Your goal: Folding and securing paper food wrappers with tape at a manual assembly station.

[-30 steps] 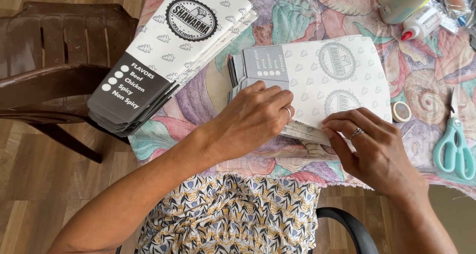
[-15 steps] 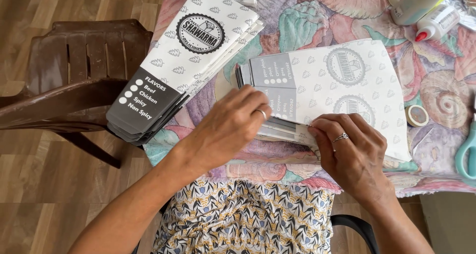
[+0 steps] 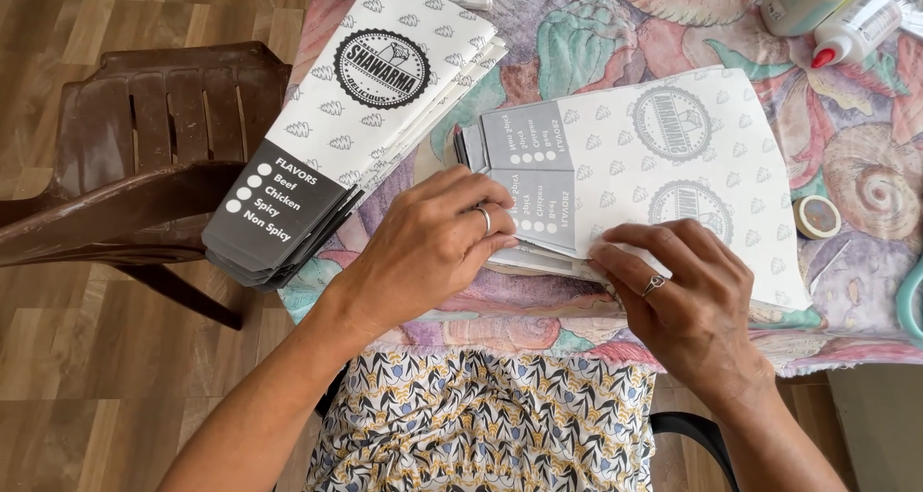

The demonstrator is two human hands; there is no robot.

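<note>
The stack of flat paper sheets (image 3: 654,165) lies in the middle of the table (image 3: 865,204), printed side down, its grey panel end pointing left and its near edge close to the table's near edge.

The left hand (image 3: 423,247) rests palm down on the left near corner of the stack. Its fingers are held together and curled over the grey panels, pressing the sheets flat. A ring shows on one finger.

The right hand (image 3: 687,295) lies on the near edge of the stack, to the right. Its fingers are loosely spread, with the fingertips (image 3: 606,254) pressing at the edge of the top sheet. Whether a sheet is pinched cannot be told.

Handling, as a judgement: the sheets are light, thin and flexible. They slide readily on one another and crease easily. Hold them at a corner or along the near edge, and keep one hand flat on the stack.

A second pile of folded bags (image 3: 356,127) lies to the left, overhanging the table edge above a brown chair (image 3: 115,165). Glue bottles (image 3: 836,12) stand at the far right. A tape roll (image 3: 817,216) lies just right of the sheets.
</note>
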